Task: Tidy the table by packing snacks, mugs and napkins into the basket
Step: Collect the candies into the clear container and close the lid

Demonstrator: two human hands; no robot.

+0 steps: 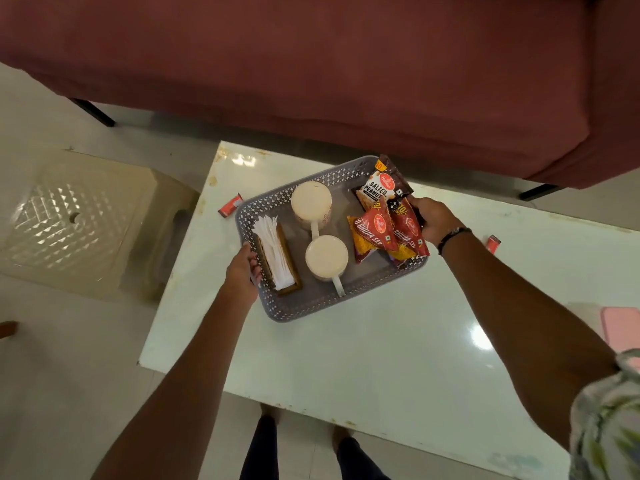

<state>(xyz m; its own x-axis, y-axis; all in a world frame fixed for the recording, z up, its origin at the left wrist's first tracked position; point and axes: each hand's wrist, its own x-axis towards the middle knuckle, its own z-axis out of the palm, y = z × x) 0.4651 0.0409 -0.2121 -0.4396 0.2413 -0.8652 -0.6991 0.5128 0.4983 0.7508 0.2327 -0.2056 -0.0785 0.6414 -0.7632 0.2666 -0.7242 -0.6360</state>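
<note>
Glossy white worktop, stained at edges; maroon sofa behind, beige plastic stool on tiled floor. Grey lattice basket on worktop holds two mugs, napkins, snack packets. Left hand grips near-left rim; right hand grips far-right rim. Two small red packets on worktop.

I am standing in a home living room. In front of me is a low rectangular coffee table with a glossy white top, its edges stained and worn. Just beyond it sits a long sofa covered in dark red fabric, raised on thin black legs. To my left a beige moulded plastic stool stands on a floor of pale, shiny tiles. A flat pink rectangular object, perhaps a phone, lies at the table's right edge.
</note>
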